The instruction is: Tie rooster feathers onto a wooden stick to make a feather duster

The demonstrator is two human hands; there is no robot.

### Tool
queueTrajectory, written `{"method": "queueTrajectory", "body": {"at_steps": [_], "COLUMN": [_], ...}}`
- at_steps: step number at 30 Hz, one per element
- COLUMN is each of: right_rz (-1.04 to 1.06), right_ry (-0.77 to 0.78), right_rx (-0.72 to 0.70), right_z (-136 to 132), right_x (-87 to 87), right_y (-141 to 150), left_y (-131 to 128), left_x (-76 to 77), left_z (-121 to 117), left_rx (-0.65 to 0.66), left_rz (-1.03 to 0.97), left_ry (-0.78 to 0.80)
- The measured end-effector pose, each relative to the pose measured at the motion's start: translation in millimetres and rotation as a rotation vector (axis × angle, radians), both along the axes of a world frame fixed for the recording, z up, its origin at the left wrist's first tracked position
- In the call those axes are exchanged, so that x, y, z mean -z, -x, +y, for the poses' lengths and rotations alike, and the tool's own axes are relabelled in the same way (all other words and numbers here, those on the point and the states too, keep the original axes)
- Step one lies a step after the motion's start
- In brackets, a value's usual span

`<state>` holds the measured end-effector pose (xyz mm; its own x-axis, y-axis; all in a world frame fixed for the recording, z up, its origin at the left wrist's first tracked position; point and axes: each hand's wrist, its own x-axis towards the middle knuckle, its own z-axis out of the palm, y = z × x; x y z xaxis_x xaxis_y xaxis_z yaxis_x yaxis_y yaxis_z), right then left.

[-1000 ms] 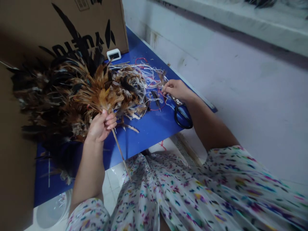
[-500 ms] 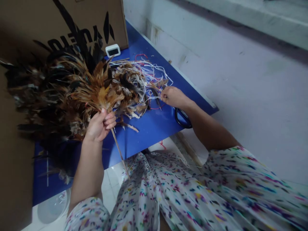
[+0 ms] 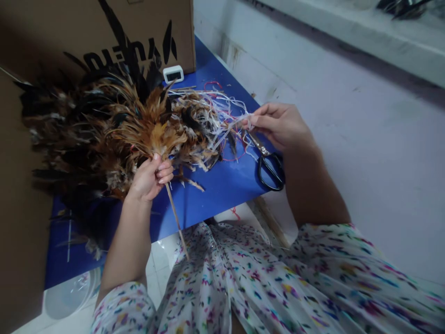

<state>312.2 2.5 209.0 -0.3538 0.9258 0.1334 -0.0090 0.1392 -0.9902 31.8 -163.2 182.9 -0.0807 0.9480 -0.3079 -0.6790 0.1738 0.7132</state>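
Note:
My left hand (image 3: 150,178) is closed round a thin wooden stick (image 3: 176,221) topped with a bunch of brown and orange feathers (image 3: 153,130); the stick slants down toward my lap. My right hand (image 3: 281,124) is raised over the blue table (image 3: 215,185), its fingers pinching pale plastic strings (image 3: 222,116) pulled from a tangle beside the feathers. Black-handled scissors (image 3: 269,167) lie on the table just under my right wrist.
A big heap of dark and brown feathers (image 3: 76,134) covers the table's left. A cardboard box (image 3: 104,32) stands behind it, with a small white timer (image 3: 173,74) at its foot. A pale wall runs along the right. A clear plastic container (image 3: 69,297) sits on the floor.
My right hand has lifted off the string tangle and drawn some strings up and to the right, uncovering the scissors. My left hand has kept its hold on the feather stick.

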Motion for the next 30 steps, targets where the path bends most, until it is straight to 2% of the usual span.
{"method": "queueTrajectory", "body": {"at_steps": [4,11,15,17,20,22,24,27,30], "right_rz": [0.104,0.106,0.069,0.099,0.237,0.277,0.227,0.051,-0.204], "right_ry": [-0.008,-0.076,-0.199,-0.256,-0.251,-0.214,-0.192,-0.205,-0.283], "right_rx": [-0.041,0.021,0.029,-0.007,-0.098,-0.106,-0.062,0.08,0.195], "right_z": [-3.6,-3.4,-9.1,-13.7,-19.8,-21.4,-19.6,-10.1,4.9], "right_x": [-17.9,-40.1,-50.0,-54.2,-58.0,-57.7,-53.8,-40.1,-18.1], "right_y": [1.5,2.4,-3.0,-5.9,-8.5,-8.8,-8.3,-8.1,-11.0], "left_y": [-1.1,-1.1,-0.8,-0.9,-1.1,-1.2,-1.2,-1.2,-0.9], "left_x": [-1.6,-1.9,-2.1,-2.2,-2.1,-1.9,-1.7,-1.3,-0.5], "left_z": [-1.0,-1.4,-1.2,-1.1,-1.0,-0.9,-0.7,-0.4,-0.1], "left_rx": [0.002,-0.02,-0.009,-0.009,-0.004,0.002,0.003,0.002,0.008], "left_rz": [0.002,-0.027,-0.027,-0.024,-0.015,-0.007,0.0,0.001,0.001], "left_ry": [-0.013,-0.006,-0.022,-0.022,-0.026,-0.035,-0.034,-0.029,-0.034]}}
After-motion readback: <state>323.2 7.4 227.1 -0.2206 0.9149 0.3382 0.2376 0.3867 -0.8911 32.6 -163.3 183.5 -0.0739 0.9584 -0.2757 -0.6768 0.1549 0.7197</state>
